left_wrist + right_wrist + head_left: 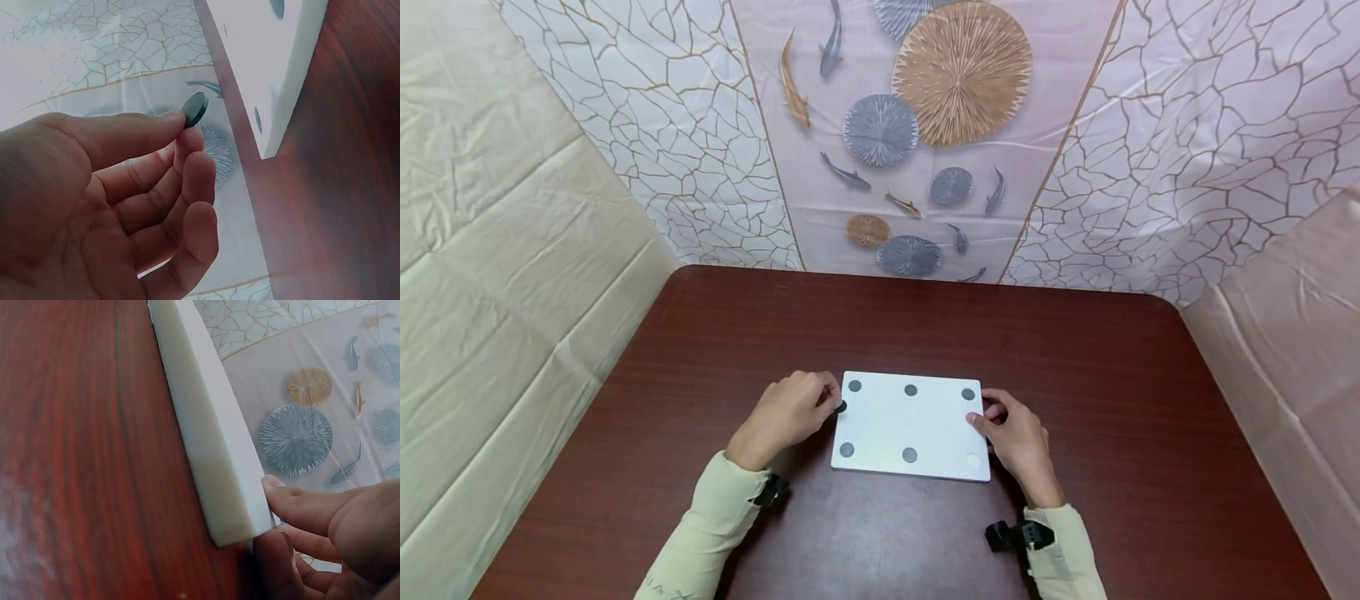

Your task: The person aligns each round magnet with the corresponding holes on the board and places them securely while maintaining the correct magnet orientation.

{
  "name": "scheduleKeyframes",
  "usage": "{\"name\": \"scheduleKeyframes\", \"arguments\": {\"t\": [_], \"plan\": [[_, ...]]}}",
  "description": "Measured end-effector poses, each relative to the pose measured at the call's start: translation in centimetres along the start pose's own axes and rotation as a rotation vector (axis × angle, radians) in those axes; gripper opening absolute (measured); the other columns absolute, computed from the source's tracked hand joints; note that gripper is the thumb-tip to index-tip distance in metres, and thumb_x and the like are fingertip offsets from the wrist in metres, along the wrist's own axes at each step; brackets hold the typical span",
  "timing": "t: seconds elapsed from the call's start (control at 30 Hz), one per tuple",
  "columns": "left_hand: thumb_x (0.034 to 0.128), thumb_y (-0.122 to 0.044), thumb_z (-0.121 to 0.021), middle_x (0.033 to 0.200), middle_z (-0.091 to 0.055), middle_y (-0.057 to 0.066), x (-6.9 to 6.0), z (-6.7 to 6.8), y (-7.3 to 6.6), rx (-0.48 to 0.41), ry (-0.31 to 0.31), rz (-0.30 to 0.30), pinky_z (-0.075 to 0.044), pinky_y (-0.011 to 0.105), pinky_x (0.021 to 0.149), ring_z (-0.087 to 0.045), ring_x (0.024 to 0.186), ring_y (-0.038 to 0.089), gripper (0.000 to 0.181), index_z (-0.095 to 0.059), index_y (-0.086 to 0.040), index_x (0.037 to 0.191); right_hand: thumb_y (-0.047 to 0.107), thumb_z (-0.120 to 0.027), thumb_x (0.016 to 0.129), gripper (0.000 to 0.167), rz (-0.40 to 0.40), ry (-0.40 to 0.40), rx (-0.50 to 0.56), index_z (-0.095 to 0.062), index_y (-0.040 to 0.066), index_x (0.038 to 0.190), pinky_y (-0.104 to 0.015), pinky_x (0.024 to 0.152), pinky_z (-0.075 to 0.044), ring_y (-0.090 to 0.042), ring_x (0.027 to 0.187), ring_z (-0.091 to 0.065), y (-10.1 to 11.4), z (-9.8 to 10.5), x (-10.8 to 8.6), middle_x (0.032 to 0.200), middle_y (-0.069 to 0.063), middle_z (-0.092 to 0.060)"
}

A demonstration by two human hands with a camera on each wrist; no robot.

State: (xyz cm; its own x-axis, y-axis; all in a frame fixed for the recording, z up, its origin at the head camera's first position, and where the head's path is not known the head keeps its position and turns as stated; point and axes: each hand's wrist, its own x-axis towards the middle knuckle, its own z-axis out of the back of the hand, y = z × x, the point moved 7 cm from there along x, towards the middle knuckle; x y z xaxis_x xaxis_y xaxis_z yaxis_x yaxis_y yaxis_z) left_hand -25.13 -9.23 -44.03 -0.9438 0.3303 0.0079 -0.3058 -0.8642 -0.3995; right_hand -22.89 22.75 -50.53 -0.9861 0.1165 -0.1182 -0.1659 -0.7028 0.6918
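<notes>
A white rectangular board (877, 425) lies on the table, with several dark grey round spots on its top face and one pale round spot (973, 461) at its near right corner. Just off the board's left edge, my left hand (786, 414) pinches a small dark disc (196, 110) between thumb and forefinger; the other fingers curl loosely below. My right hand (1018, 437) grips the board's right edge, its thumb (294, 497) on the top face and its fingers at the side. Whether the grey spots are discs or holes, I cannot tell.
The dark red-brown wooden table (910, 542) reaches back to a patterned cloth (880, 208). Pale cloths hang along the left (512, 250) and right (1285, 358) sides. Black straps with small devices sit on both wrists.
</notes>
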Motion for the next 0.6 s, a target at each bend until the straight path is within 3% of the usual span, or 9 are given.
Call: {"name": "scheduleKeyframes", "arguments": {"t": [0.13,0.33,0.6], "plan": [[0.0978,-0.013,-0.068,0.067,-0.058,-0.011,0.1,-0.1,-0.4,0.000,0.002,-0.016,-0.047,0.035,0.056,-0.054,0.062,0.011,0.013,-0.075,-0.020,0.090,0.029,-0.075,0.100,0.048,-0.002,0.002,-0.001,-0.063,0.009,0.142,-0.041,0.079,-0.047,-0.011,0.063,-0.066,0.0,0.0,0.0,0.105,-0.005,-0.067],[0.0959,-0.010,-0.068,0.066,-0.057,-0.010,0.4,-0.4,-0.9,-0.010,0.005,-0.039,-0.044,0.033,0.055,-0.052,0.060,0.012,0.014,-0.075,-0.018,0.087,0.029,-0.076,0.100,0.049,-0.009,0.001,0.005,-0.063,0.009,0.142,-0.037,0.073,-0.052,-0.011,0.063,-0.066,0.0,0.0,0.0,0.105,-0.006,-0.067],[0.0975,-0.016,-0.072,0.072,-0.061,-0.012,0.6,-0.8,-1.4,-0.013,0.039,-0.041,-0.047,0.032,0.058,-0.055,0.064,0.008,0.015,-0.072,-0.022,0.084,0.028,-0.075,0.100,0.049,-0.010,0.009,0.015,-0.062,0.009,0.143,-0.054,0.094,-0.045,-0.013,0.063,-0.067,0.0,-0.1,0.0,0.106,-0.007,-0.067]]}}
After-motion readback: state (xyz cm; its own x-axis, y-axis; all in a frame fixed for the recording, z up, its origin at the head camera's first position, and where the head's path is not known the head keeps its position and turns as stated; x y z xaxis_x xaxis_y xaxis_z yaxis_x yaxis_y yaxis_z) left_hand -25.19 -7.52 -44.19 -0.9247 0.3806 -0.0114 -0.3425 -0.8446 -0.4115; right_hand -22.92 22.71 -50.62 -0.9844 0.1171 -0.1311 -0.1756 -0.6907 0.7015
